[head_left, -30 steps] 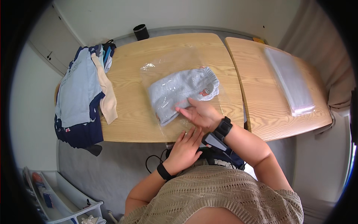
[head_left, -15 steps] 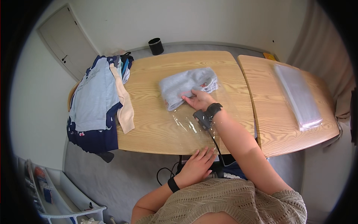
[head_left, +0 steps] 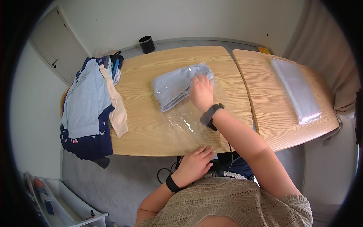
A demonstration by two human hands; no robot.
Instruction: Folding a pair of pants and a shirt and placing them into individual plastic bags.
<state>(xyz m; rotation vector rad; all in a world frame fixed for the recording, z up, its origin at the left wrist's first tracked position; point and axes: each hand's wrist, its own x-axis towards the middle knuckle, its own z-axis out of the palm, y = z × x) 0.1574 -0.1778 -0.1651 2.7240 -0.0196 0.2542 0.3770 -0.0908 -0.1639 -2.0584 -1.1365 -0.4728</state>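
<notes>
A folded light-grey garment (head_left: 172,86) with small reddish prints lies on the table, slanted, with glossy clear plastic over it. That plastic is a clear bag (head_left: 184,125), reaching from the garment toward the near table edge. My right hand (head_left: 201,90) is over the garment's right part, knuckles up and fingers curled. Its fingertips are hidden, so whether they grip the plastic or the cloth does not show. Down at the table's near edge, my left hand (head_left: 194,164) lies flat with fingers stretched, touching the near end of the bag.
Several clothes (head_left: 85,102) are piled on the table's left end, a peach sleeve (head_left: 116,113) hanging beside them. A stack of clear plastic bags (head_left: 297,90) lies on the right-hand table (head_left: 264,109), past a narrow gap. A black bin (head_left: 146,44) stands behind on the floor.
My right hand has gone from palm-up with its thumb on the garment to knuckles-up with curled fingers, slightly farther away. My left hand stays at the near edge. The view has shifted slightly.
</notes>
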